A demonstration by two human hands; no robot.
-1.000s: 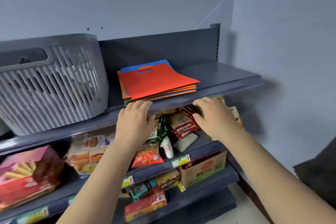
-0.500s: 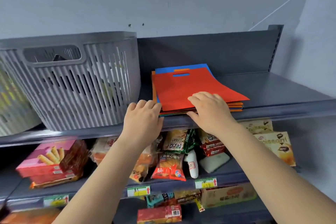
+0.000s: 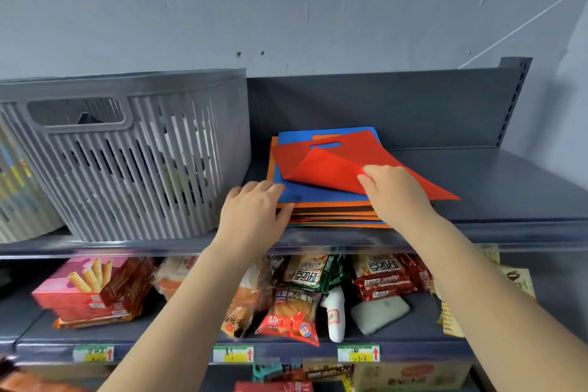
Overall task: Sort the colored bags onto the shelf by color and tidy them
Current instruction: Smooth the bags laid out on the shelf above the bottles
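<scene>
The stack of bags [image 3: 331, 210] sits on the top shelf [image 3: 496, 188], just right of the grey basket [image 3: 127, 156]. Right hand [image 3: 396, 192] has its fingers pinched on the red bag [image 3: 356, 165], whose near corner is folded back off the blue bag [image 3: 315, 192]. Left hand [image 3: 254, 213] lies flat, fingers straight, pressing the stack's front-left corner. My take - keep that left hand firm so the pile doesn't slide, and lift only the one red layer - these thin bags probably cling together.
</scene>
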